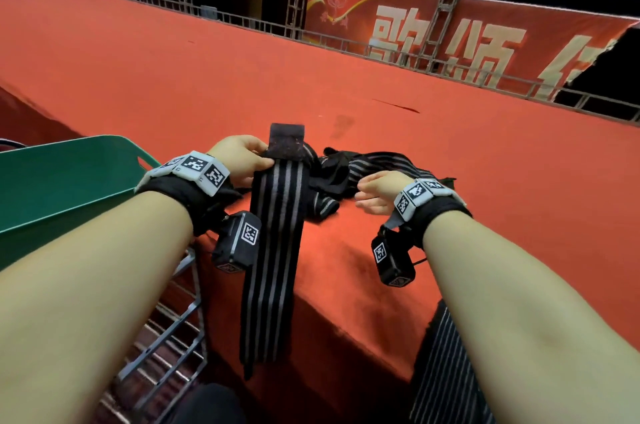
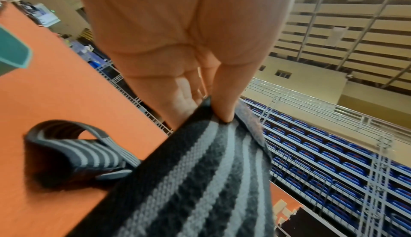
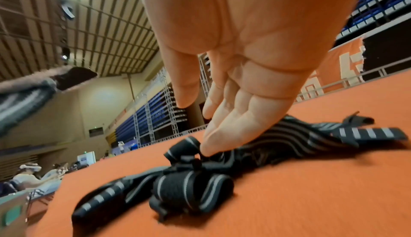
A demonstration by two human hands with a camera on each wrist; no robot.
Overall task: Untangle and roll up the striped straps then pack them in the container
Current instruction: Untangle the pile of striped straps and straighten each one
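Sitting far left on the orange cloth-covered worktop (image 1: pixel 138 70), green plastic container (image 1: pixel 69 174). Left hand (image 1: pixel 239 157) pinches one long black grey-striped strap (image 1: pixel 273 250) hanging off the edge; right hand (image 1: pixel 377 191), fingers relaxed, touches the tangled strap pile (image 3: pixel 222 170).

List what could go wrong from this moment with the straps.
1. The left hand pinches only the top end of the long strap, which hangs over the table edge; a loose pinch could likely drop it to the floor.
2. The right hand is open above the tangled pile; pulling one strap may tighten the knot or drag the pile along.
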